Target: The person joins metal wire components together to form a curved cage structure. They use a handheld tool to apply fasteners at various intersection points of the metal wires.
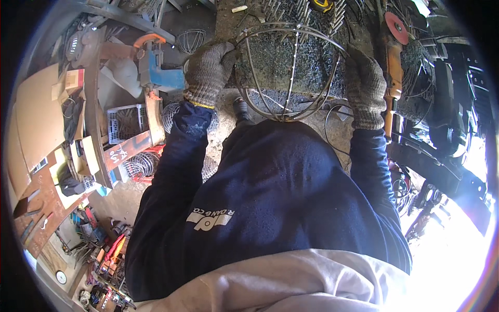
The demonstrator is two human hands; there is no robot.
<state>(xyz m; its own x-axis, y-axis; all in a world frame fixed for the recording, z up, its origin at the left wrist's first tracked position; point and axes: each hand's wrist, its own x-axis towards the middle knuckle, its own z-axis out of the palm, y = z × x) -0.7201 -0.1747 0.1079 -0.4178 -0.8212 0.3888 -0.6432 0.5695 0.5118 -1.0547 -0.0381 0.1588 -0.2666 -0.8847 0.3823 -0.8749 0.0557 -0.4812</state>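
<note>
Both hands wear grey-brown knitted gloves and hold a round wire frame (291, 67) made of bent metal rods, shaped like an open basket or cage. My left hand (207, 73) is closed at the left side of its rim. Opposite it, my right hand (366, 88) grips the right side, with the fingers partly hidden behind the glove's back. The frame is tilted over the near edge of a dark, grimy workbench (228, 23), its lower hoop close to my body. Metal pegs (338, 20) stand in rows on the bench beyond the frame.
An orange angle grinder (394, 67) with a red disc lies right of my right hand. Left of my left hand is a blue vise (165, 77). A yellow tape measure (322, 5) sits at the far edge. Wire coils (141, 165) and a white crate (126, 124) stand low left.
</note>
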